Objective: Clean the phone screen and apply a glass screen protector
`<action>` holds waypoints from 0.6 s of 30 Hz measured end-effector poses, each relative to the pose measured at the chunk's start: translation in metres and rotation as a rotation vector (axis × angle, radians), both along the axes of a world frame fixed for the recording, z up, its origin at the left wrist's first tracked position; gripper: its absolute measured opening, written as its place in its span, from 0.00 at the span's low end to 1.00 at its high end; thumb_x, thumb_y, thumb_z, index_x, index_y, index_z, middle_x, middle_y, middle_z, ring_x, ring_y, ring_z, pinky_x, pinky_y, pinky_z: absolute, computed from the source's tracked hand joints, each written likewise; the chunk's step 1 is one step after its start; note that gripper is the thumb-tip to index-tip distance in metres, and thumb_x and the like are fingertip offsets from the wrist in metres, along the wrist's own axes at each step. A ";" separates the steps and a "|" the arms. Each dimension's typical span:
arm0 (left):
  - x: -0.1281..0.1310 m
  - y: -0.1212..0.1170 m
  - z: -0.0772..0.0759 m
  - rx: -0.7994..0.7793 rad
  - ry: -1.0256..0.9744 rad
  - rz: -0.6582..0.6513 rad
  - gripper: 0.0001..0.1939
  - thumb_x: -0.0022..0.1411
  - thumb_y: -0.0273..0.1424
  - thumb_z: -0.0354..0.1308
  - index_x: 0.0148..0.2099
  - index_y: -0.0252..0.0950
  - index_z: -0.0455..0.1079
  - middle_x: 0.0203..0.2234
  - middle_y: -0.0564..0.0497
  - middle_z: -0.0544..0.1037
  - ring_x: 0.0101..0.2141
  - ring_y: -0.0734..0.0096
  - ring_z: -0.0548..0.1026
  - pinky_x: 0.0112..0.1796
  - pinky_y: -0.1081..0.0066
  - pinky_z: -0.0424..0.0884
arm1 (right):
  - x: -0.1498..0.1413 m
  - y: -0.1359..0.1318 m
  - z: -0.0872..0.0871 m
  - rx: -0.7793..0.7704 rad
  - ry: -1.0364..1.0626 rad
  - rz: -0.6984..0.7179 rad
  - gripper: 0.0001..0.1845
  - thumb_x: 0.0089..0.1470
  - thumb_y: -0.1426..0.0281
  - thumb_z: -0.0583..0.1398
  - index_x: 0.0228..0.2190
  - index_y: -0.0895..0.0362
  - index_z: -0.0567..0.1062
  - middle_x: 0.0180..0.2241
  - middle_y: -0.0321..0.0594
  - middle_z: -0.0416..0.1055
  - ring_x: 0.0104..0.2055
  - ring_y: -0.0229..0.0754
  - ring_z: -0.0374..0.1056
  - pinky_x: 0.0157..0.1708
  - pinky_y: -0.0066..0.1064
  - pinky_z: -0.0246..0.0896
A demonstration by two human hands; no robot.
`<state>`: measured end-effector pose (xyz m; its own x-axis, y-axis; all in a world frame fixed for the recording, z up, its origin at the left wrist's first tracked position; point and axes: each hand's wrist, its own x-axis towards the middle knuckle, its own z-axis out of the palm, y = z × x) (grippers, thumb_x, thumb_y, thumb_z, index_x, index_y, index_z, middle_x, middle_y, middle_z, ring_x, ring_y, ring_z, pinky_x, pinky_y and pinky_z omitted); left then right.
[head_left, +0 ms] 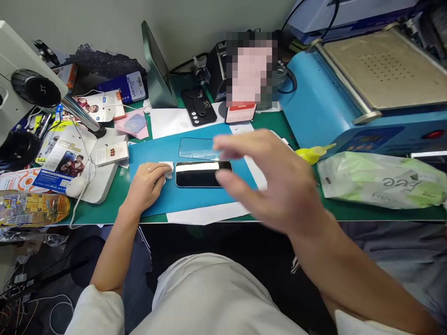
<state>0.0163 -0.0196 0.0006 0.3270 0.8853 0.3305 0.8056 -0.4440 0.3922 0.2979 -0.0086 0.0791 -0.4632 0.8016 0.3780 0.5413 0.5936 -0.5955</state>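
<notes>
On a blue mat (157, 149) lies a smartphone (199, 179), flat, with its dark screen up and a bright reflection along its far edge. Just beyond it rests a clear screen protector (195, 148), partly hidden by my right hand. My left hand (148, 184) rests on the mat left of the phone, fingers closed on a folded white tissue (169, 170). Raised above the phone's right end is my right hand (272, 177), slightly blurred. Its thumb and fingers are apart with nothing visible between them.
Right of the mat are a yellow bottle (312, 153), a green-white tissue pack (380, 181) and a blue machine with a perforated plate (384, 60). A black phone case (198, 107) lies behind. At left stand a microscope (31, 83), boxes and a drink bottle (35, 208).
</notes>
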 end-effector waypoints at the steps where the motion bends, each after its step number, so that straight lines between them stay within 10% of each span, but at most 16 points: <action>1: 0.001 -0.001 0.001 -0.017 0.004 0.014 0.15 0.75 0.27 0.46 0.55 0.38 0.73 0.47 0.46 0.82 0.47 0.58 0.79 0.52 0.54 0.72 | -0.004 0.024 -0.008 0.009 -0.022 -0.030 0.25 0.68 0.57 0.53 0.61 0.52 0.70 0.55 0.48 0.73 0.58 0.57 0.70 0.59 0.55 0.67; 8: 0.002 -0.004 0.005 -0.043 -0.058 0.137 0.15 0.75 0.30 0.46 0.58 0.38 0.70 0.52 0.44 0.79 0.53 0.58 0.76 0.53 0.57 0.71 | -0.025 0.109 -0.073 -0.123 -0.450 0.010 0.44 0.59 0.49 0.62 0.68 0.60 0.60 0.60 0.60 0.69 0.61 0.70 0.66 0.52 0.60 0.68; 18: 0.003 -0.005 0.004 -0.015 -0.091 0.174 0.15 0.76 0.31 0.48 0.59 0.39 0.68 0.55 0.43 0.77 0.56 0.58 0.75 0.56 0.58 0.70 | -0.032 0.116 -0.073 -0.022 -0.573 0.110 0.33 0.60 0.56 0.61 0.61 0.60 0.67 0.49 0.56 0.72 0.47 0.59 0.71 0.42 0.46 0.70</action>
<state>0.0195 -0.0249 0.0051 0.1376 0.9309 0.3384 0.8305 -0.2947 0.4727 0.2661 0.1077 0.0059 -0.6701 0.7418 0.0259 0.7165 0.6556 -0.2384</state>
